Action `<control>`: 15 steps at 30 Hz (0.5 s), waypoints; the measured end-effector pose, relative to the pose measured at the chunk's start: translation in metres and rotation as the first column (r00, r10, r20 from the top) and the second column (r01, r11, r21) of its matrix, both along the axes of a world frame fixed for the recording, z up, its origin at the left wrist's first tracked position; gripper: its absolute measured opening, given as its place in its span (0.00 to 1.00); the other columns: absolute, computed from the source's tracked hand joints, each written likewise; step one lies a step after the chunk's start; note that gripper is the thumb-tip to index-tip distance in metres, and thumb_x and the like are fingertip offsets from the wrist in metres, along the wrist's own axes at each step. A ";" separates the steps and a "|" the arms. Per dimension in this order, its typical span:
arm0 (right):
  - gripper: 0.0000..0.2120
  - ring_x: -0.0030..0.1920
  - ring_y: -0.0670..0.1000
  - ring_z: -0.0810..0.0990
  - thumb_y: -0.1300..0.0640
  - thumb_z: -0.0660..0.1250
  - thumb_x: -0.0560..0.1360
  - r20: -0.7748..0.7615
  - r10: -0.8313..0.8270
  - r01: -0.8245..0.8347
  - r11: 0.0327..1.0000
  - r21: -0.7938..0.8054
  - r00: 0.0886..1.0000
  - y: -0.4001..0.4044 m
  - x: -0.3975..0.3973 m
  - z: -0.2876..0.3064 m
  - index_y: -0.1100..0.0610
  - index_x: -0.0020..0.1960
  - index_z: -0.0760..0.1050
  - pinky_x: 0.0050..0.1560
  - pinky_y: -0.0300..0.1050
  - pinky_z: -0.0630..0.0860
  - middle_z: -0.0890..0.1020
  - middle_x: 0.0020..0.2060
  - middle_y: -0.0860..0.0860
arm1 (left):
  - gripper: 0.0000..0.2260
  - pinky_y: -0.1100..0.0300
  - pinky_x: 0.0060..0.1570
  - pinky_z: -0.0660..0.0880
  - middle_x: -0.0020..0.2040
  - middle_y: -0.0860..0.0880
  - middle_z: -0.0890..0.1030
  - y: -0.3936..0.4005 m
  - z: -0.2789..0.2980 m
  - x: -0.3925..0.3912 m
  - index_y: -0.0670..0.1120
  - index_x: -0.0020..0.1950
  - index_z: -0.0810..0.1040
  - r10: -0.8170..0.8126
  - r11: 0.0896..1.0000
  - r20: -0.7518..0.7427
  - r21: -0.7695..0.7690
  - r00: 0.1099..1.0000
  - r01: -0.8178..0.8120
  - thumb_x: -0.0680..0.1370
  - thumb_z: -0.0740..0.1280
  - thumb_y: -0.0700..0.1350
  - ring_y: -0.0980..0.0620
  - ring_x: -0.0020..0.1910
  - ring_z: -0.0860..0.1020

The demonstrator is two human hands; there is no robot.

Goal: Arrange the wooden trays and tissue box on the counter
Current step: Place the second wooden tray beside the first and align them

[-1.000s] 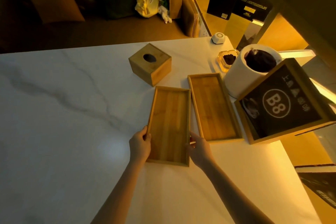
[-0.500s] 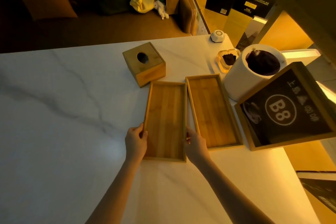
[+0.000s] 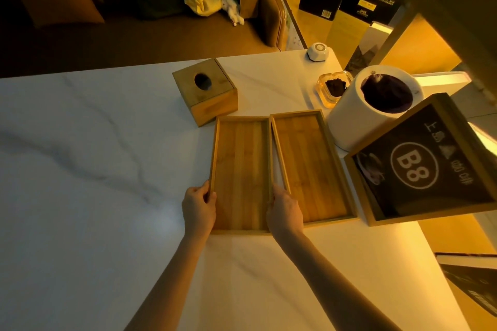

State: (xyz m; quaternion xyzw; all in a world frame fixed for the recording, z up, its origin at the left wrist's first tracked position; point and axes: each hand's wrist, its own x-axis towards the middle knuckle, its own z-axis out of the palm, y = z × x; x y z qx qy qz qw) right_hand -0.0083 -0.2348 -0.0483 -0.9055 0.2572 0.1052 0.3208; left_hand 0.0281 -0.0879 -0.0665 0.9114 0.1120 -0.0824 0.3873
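Note:
Two long wooden trays lie side by side on the white marble counter (image 3: 80, 169). The left tray (image 3: 242, 166) is held at its near end by both hands: my left hand (image 3: 199, 207) grips its left rim, my right hand (image 3: 283, 212) its right rim. The right tray (image 3: 309, 164) lies just beside it, tilted slightly, with a thin gap between them. A square wooden tissue box (image 3: 205, 90) with a round hole on top stands just beyond the left tray's far left corner, close to it.
A white cylinder bin (image 3: 349, 115) with a dark liner, a glass ashtray (image 3: 333, 86) and a small white puck (image 3: 318, 51) sit at the far right. A wood-framed "B8" sign (image 3: 422, 166) leans at the right edge. Floor and bags lie beyond the counter.
The left tray has been pushed away from me and squared up beside the right tray, its far end now near the tissue box. Both hands kept their grip.

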 end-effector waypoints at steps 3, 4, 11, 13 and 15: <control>0.14 0.55 0.54 0.77 0.62 0.60 0.77 -0.007 0.011 -0.011 1.000 -0.027 1.000 0.001 0.002 -0.002 0.57 0.62 0.70 0.52 0.48 0.79 0.78 0.56 0.54 | 0.16 0.52 0.52 0.75 0.54 0.34 0.77 0.000 0.000 0.001 0.37 0.62 0.72 -0.003 1.000 0.005 0.009 1.000 0.003 0.76 0.63 0.39 0.38 0.51 0.78; 0.15 0.56 0.54 0.77 0.62 0.60 0.77 -0.012 0.018 -0.019 0.999 -0.037 1.000 0.001 0.003 -0.004 0.56 0.63 0.69 0.53 0.48 0.79 0.77 0.57 0.54 | 0.16 0.52 0.53 0.75 0.54 0.34 0.77 0.000 0.000 0.001 0.37 0.63 0.71 -0.006 1.000 0.006 0.011 1.000 0.006 0.76 0.63 0.39 0.38 0.51 0.78; 0.19 0.59 0.55 0.75 0.61 0.61 0.76 -0.016 0.054 -0.055 0.995 -0.083 0.998 -0.001 0.007 -0.006 0.57 0.67 0.65 0.56 0.48 0.78 0.75 0.61 0.55 | 0.16 0.53 0.52 0.75 0.54 0.34 0.77 -0.004 -0.001 0.005 0.37 0.63 0.71 -0.008 1.000 0.014 0.018 1.000 0.008 0.76 0.63 0.39 0.38 0.51 0.77; 0.21 0.61 0.55 0.74 0.62 0.61 0.76 -0.014 0.081 -0.082 0.992 -0.096 0.997 0.000 0.005 -0.007 0.57 0.68 0.63 0.57 0.48 0.77 0.75 0.61 0.55 | 0.16 0.51 0.53 0.75 0.54 0.34 0.77 -0.004 -0.001 0.005 0.37 0.63 0.71 -0.012 1.000 0.016 0.024 1.000 0.012 0.76 0.63 0.39 0.38 0.51 0.77; 0.22 0.62 0.54 0.73 0.62 0.62 0.76 -0.014 0.102 -0.103 0.988 -0.111 0.995 0.000 0.004 -0.009 0.57 0.69 0.62 0.59 0.48 0.75 0.74 0.63 0.55 | 0.16 0.51 0.55 0.75 0.55 0.35 0.77 -0.004 -0.001 0.004 0.37 0.63 0.71 -0.013 1.000 0.013 0.029 1.000 0.013 0.76 0.63 0.40 0.38 0.52 0.77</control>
